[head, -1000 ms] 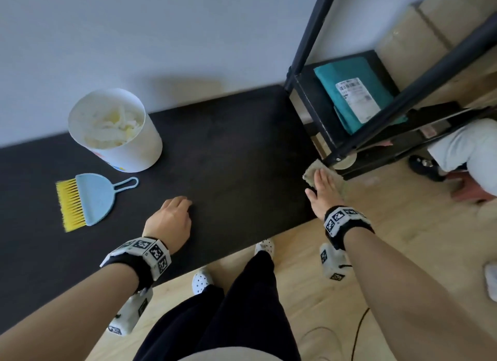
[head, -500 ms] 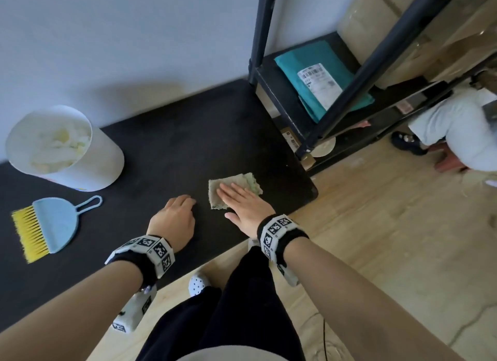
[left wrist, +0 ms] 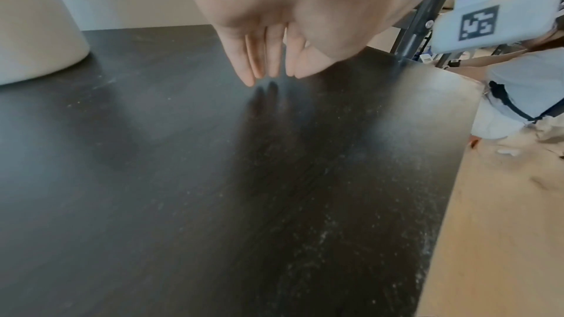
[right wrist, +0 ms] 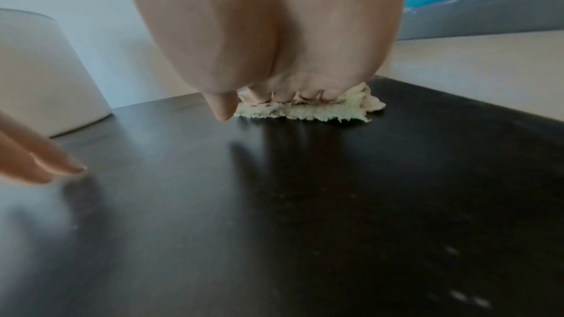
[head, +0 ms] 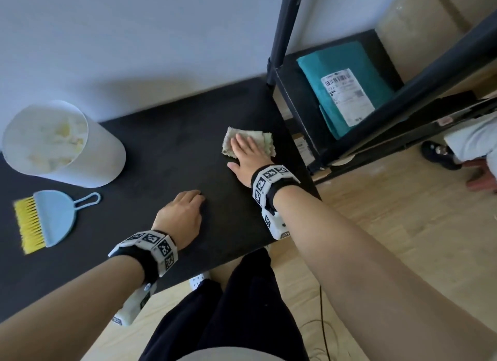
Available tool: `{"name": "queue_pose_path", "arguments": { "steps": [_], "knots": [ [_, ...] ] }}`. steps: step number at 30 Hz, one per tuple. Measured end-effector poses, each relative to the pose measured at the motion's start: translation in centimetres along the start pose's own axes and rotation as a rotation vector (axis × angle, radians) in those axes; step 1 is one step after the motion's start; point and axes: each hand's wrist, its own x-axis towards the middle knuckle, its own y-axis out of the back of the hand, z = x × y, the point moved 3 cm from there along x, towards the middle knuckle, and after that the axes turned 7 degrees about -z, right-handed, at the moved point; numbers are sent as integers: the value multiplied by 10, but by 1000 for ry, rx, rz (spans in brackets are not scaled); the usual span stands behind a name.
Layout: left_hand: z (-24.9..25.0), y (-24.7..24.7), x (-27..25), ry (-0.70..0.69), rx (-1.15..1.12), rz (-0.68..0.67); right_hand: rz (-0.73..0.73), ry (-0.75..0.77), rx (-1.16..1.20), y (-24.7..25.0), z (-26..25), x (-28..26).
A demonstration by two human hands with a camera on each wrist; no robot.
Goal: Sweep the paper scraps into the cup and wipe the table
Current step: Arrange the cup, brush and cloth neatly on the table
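My right hand (head: 246, 152) lies flat on a pale green rag (head: 269, 142) near the right end of the black table (head: 166, 145), fingers straight and pressing it down. The right wrist view shows the rag (right wrist: 305, 112) under the fingertips (right wrist: 284, 99). My left hand (head: 183, 212) rests on the table near its front edge, fingertips (left wrist: 259, 71) touching the surface and holding nothing. A white cup (head: 61, 148) with paper scraps (head: 64, 137) inside stands at the back left. A blue dustpan with a yellow brush (head: 44, 220) lies in front of the cup.
A black metal shelf frame (head: 279, 37) stands just right of the table, with a teal parcel (head: 347, 86) on its lower shelf. Another person (head: 473, 140) sits on the wood floor at the far right. The wall runs along the table's back edge.
My right hand has slid the rag from the table's right front corner toward the left, then away toward the back right. The left hand has stayed in place.
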Motion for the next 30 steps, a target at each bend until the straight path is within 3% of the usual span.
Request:
{"name": "queue_pose_path", "arguments": {
  "steps": [7,12,15,19,25,30],
  "knots": [
    [14,8,12,-39,24,-26,35,128,-55,-31,35,-51],
    [27,11,12,-123,50,-22,121,-137,136,-65,100,-117],
    [28,10,7,-164,65,-23,93,-273,272,-83,108,-147],
    [17,6,-9,-172,87,-31,87,-334,262,-104,72,-162],
    [-31,-1,-46,-118,63,-14,95,-259,176,-128,-9,-139],
    [-85,-7,-78,-7,-6,55,28,-4,56,-125,-93,-106]
  ]
}}
